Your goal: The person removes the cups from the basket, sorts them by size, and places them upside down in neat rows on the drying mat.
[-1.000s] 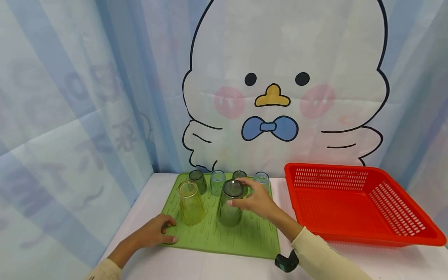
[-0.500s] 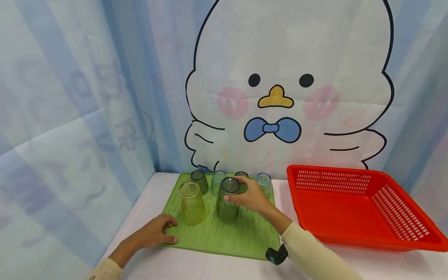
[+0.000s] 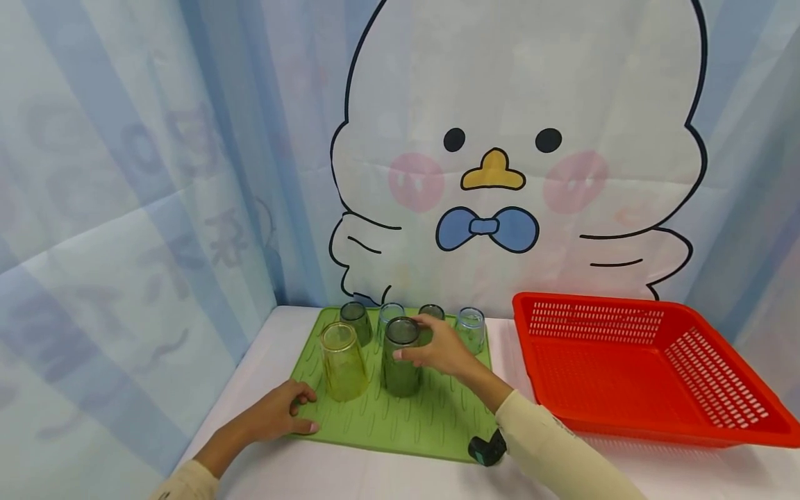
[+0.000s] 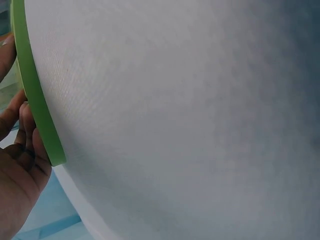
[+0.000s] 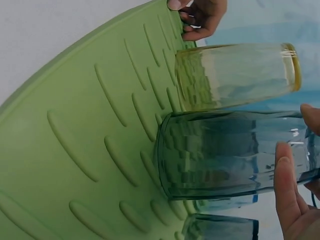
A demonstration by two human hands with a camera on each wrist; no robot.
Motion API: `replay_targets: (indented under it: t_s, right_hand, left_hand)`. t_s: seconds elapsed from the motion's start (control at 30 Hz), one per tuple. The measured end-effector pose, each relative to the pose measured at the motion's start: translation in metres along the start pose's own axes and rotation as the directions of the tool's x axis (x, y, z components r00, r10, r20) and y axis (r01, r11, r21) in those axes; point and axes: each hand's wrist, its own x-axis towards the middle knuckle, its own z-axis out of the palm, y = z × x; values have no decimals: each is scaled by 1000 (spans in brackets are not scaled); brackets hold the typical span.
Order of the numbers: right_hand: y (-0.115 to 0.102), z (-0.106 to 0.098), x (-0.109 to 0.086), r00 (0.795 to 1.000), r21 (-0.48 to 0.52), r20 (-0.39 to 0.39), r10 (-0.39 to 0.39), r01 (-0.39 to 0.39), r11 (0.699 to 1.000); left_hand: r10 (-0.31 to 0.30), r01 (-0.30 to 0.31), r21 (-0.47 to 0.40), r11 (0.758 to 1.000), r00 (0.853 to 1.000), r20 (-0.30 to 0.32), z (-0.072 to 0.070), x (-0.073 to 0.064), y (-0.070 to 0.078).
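Note:
My right hand (image 3: 444, 351) holds a tall dark grey glass (image 3: 400, 375) near its top, thumb on the near side and fingers behind. The glass stands wide end down on a green ridged mat (image 3: 400, 430); in the right wrist view its lower rim is right at the mat. To its left is a tall yellow glass (image 3: 344, 368), also wide end down. My left hand (image 3: 271, 414) rests at the mat's front left corner, thumb extended and fingers loosely bent. The left wrist view shows its fingers (image 4: 27, 120) against the mat's green edge.
Along the mat's back edge stand small glasses: a dark one (image 3: 356, 323), a light blue one (image 3: 392, 312), another dark one (image 3: 431, 310) and a clear bluish one (image 3: 471, 330). A red perforated basket (image 3: 600, 420) stands right of the mat. A printed curtain (image 3: 412, 267) hangs behind.
My right hand has moved the dark grey glass a little to the left, closer to the yellow glass. The left hand stays at the mat's corner. The head view has shifted slightly.

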Motion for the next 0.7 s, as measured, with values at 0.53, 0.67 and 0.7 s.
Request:
replay_targets:
  t_s: [0.53,0.67,0.7]
  right_hand:
    - [-8,0,-3,1000,-103,5,20,-19,994]
    - [-8,-3,-5,999,-110,20,40,-38,993]
    - [-9,-3,-5,999,-112,23,44,-42,993]
  left_hand:
    - [24,-24,23,999,1000,-6,0,1,3]
    - [19,-19,34,999,1000,-6,1,1,4]
    - [19,-19,37,999,1000,-7,1,0,4]
